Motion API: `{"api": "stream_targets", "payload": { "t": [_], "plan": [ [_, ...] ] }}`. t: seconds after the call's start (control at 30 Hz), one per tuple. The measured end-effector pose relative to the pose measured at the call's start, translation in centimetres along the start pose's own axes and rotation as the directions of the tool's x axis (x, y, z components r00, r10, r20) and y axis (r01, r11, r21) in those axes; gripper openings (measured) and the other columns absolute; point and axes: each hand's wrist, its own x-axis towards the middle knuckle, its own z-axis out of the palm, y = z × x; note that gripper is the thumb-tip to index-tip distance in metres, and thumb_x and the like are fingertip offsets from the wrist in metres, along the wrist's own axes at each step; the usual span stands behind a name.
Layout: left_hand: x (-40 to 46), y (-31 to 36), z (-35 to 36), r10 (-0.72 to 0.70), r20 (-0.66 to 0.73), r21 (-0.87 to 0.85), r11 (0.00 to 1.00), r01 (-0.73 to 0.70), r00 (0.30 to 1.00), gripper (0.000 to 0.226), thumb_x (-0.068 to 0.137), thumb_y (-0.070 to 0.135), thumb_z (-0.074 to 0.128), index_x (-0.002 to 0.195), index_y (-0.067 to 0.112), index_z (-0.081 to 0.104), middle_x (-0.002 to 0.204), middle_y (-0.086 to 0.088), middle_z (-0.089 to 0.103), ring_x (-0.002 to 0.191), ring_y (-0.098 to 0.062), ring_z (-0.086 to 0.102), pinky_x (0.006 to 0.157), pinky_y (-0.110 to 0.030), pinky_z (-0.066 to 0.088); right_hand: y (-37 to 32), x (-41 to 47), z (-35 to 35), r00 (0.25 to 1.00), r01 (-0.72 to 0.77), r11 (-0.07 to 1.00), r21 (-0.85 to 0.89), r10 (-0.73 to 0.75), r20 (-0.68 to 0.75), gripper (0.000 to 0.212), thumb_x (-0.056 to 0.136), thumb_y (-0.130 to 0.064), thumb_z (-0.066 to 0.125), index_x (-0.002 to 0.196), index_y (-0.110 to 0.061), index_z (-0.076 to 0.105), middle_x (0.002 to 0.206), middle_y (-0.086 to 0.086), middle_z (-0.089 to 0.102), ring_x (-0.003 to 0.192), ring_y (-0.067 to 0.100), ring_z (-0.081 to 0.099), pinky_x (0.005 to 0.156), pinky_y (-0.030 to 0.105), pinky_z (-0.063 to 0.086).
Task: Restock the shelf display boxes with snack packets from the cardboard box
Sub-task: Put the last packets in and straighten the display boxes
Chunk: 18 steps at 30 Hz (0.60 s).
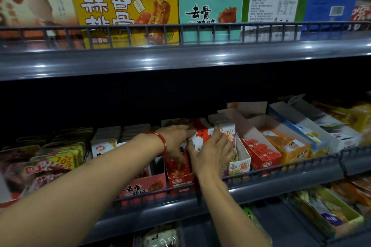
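Note:
Both my hands reach into the middle shelf. My left hand (176, 140), with a red bracelet at the wrist, grips a stack of red-and-white snack packets (201, 134) from the left. My right hand (210, 154) holds the same stack from the right and front, fingers curled around it. The stack stands upright in a red display box (180, 181) at the shelf front. A pink display box (144, 186) stands to its left, a white one (240, 164) to its right. The cardboard supply box is out of view.
A wire rail (281, 168) guards the front edge of the middle shelf. More display boxes, red (263, 158) and orange (289, 146), sit to the right. Tall cartons (124, 6) fill the upper shelf behind its rail. Packets lie on the lower shelf (325, 210).

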Motion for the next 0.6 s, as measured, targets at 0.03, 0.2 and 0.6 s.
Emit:
{"api": "stream_targets", "payload": {
  "t": [0.03,0.2,0.6],
  "plan": [
    [-0.1,0.1,-0.1,0.003,0.006,0.010,1.000,-0.004,1.000,0.112,0.056,0.065,0.082,0.152,0.038,0.031,0.148,0.004,0.046,0.131,-0.021,0.052,0.104,-0.036,0.050,0.2,0.1,-0.2,0.999,-0.003,1.000,0.014,0.002,0.045,0.093,0.085,-0.061,0.066,0.153,-0.014,0.024,0.152,0.013,0.035,0.141,0.031,0.030,0.116,0.047,0.024],
    [0.2,0.6,-0.7,0.016,0.083,0.061,0.998,-0.021,0.996,0.112,0.071,0.057,0.083,0.160,0.028,0.022,0.163,-0.003,0.027,0.148,-0.027,0.031,0.117,-0.039,0.035,2.6,0.5,-2.5,0.938,0.031,0.973,0.227,-0.107,0.329,0.116,0.080,-0.060,0.070,0.160,-0.027,-0.008,0.168,0.003,0.005,0.155,0.028,0.004,0.125,0.052,0.005],
    [0.2,1.6,-0.6,0.040,-0.069,0.051,0.998,-0.037,0.997,0.064,0.084,0.035,0.077,0.142,0.029,0.052,0.132,0.000,0.056,0.126,-0.021,0.053,0.094,-0.032,0.050,5.7,0.8,-5.2,0.869,0.344,0.934,0.096,-0.356,0.344,0.089,0.086,-0.038,0.077,0.156,-0.034,0.022,0.158,-0.007,0.034,0.147,0.018,0.032,0.120,0.043,0.026]
  ]
}}
